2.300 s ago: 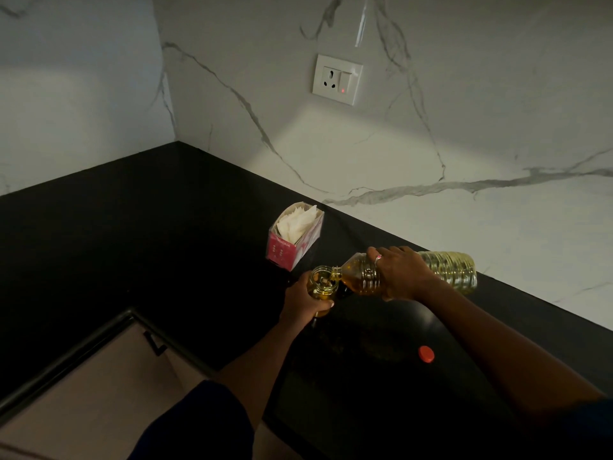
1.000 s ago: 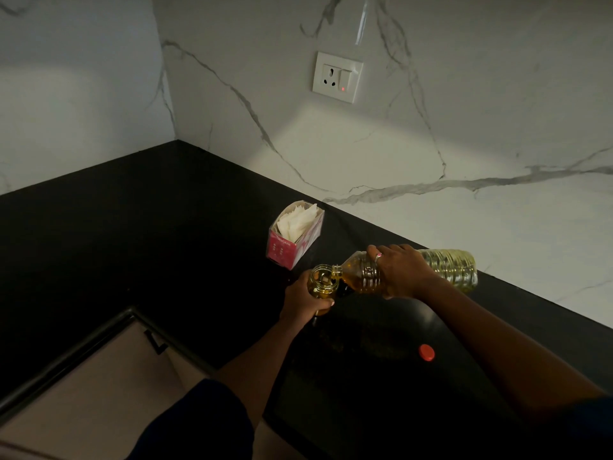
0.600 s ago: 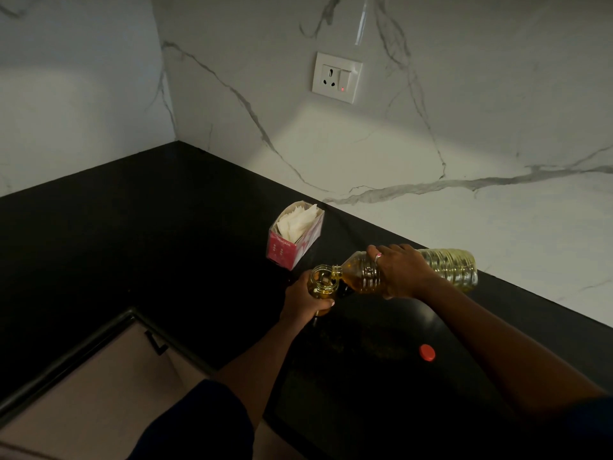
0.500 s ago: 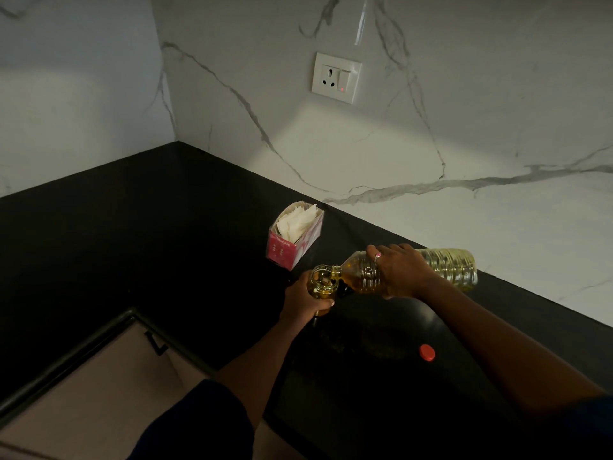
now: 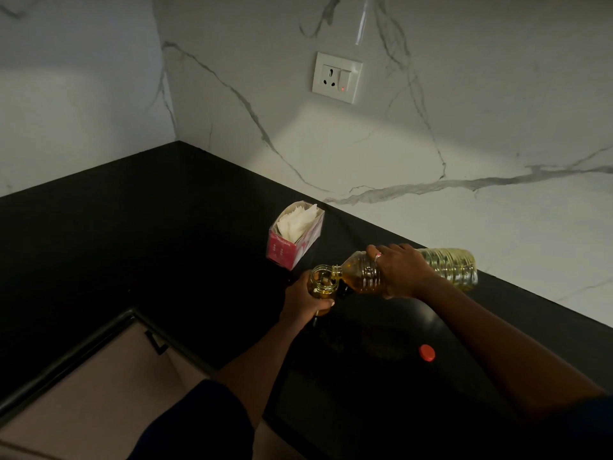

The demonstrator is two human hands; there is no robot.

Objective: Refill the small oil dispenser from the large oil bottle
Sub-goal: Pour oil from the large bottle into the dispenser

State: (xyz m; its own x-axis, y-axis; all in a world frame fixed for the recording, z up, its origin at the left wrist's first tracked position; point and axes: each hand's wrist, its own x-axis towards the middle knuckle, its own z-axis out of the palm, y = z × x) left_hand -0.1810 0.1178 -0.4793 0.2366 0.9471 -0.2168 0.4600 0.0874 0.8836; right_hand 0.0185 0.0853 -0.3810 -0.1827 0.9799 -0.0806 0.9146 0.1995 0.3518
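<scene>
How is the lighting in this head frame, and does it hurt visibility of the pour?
Head view: dim overall, with one bright patch on the marble wall; the black counter swallows detail. The large oil bottle and small oil dispenser catch light and read clearly; wide-angle bending shows at the edges.

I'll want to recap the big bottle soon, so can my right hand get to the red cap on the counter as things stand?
Probably not yet: the right hand is wrapped around the tilted large oil bottle, pouring into the small dispenser. The red cap lies unobstructed on the counter beside that forearm.
</scene>
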